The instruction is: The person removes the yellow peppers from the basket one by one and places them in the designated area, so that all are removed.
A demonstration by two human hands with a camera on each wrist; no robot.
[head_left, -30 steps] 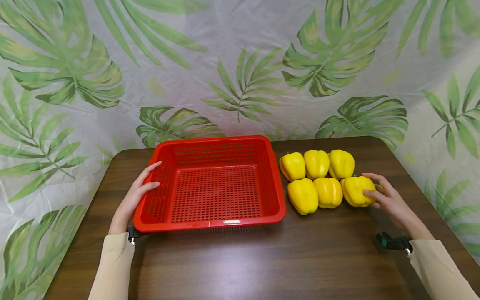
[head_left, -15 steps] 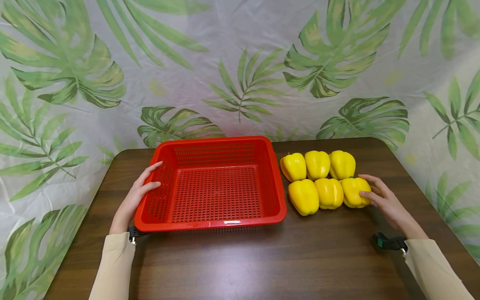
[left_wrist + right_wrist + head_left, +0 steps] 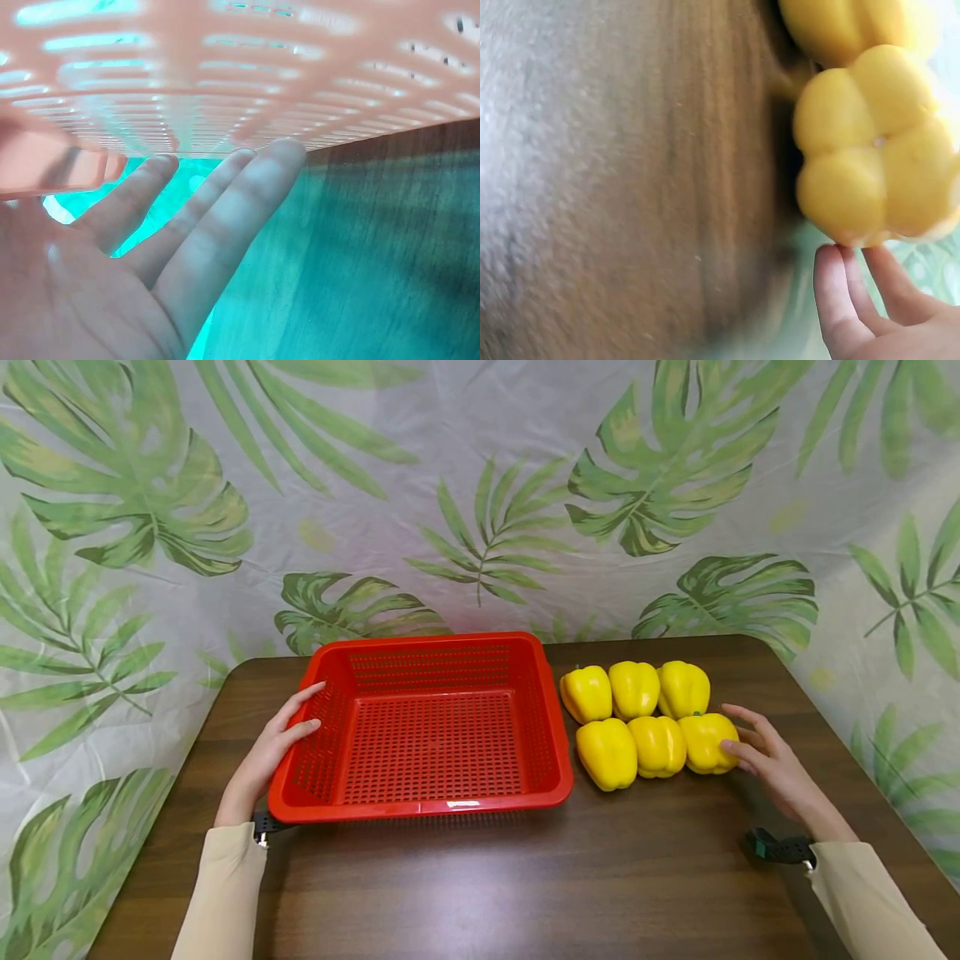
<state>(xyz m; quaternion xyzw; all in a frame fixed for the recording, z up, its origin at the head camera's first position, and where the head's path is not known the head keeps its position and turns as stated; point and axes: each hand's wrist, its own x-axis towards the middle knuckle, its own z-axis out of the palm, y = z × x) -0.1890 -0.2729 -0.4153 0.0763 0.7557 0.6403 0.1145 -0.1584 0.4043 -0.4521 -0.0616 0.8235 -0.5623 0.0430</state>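
A red perforated plastic basket (image 3: pixel 431 747) stands on the table. My left hand (image 3: pixel 262 760) holds its left side, with a finger and the thumb over the rim. In the left wrist view, other fingers (image 3: pixel 225 232) extend along the outside of the basket's wall. To the basket's right, yellow bell peppers lie in two rows. My right hand (image 3: pixel 780 772) is at the right side of the end pepper (image 3: pixel 707 743) in the near row. In the right wrist view, its fingertips (image 3: pixel 831 262) touch that bell pepper (image 3: pixel 874 146), which sits on the table.
The back row has three bell peppers, its middle one (image 3: pixel 634 690) touching its neighbours. Two more in the near row, a left pepper (image 3: pixel 607 754) and a middle pepper (image 3: pixel 657 747), lie close to the basket. A leaf-patterned cloth (image 3: pixel 480 502) hangs behind the brown table (image 3: pixel 525 885).
The end pepper in the near row has shifted slightly left, against its neighbour, and turned a little. My right hand followed it left, then eased back slightly. My left hand stays on the basket.
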